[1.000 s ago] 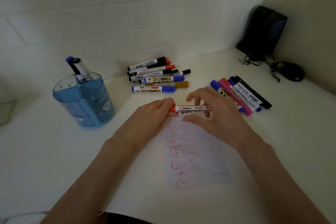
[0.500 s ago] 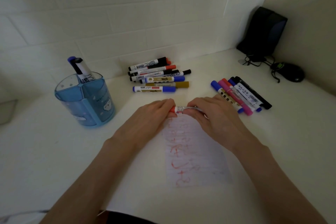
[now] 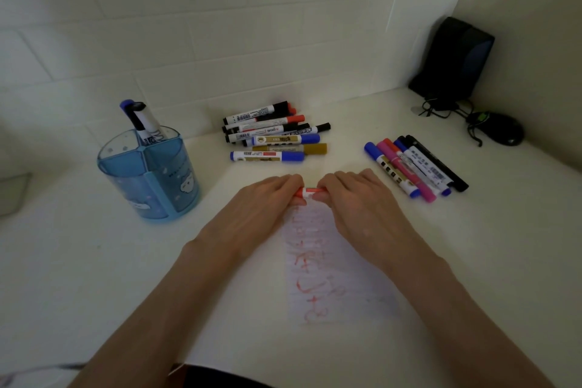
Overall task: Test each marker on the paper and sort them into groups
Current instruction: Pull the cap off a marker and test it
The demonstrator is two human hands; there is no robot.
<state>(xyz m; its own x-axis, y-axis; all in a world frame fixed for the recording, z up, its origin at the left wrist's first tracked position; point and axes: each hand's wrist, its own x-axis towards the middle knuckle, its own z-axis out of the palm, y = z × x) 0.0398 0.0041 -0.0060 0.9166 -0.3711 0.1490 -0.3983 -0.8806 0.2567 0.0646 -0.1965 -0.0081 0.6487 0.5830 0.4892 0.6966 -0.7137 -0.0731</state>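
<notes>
A red marker (image 3: 310,190) is held level between both hands, just above the far end of the paper (image 3: 333,264). Its left end is gripped by the curled fingers of the left hand (image 3: 267,200) and its right end by those of the right hand (image 3: 356,198), so that only a short red-and-white stretch of barrel is seen between them. Whether the cap is on cannot be told, as both ends are covered.

The paper is filled down its length with red scribbles, so the test of this marker is judged to be done and the cap is most likely being pressed home; an uncapping cannot be ruled out.

Two groups are laid out on the table (image 3: 94,261): a pile (image 3: 274,137) at the far middle and a row (image 3: 415,167) at the right. Two more markers (image 3: 143,120) are stood in the blue cup (image 3: 163,186) at the left.

If the cap is indeed seated, the next move calls for the marker to be released by one hand and carried by the other to the group it belongs with. It should be set beside the others without rolling them, and a fresh marker then taken up. Little bare paper is left for further strokes.
</notes>
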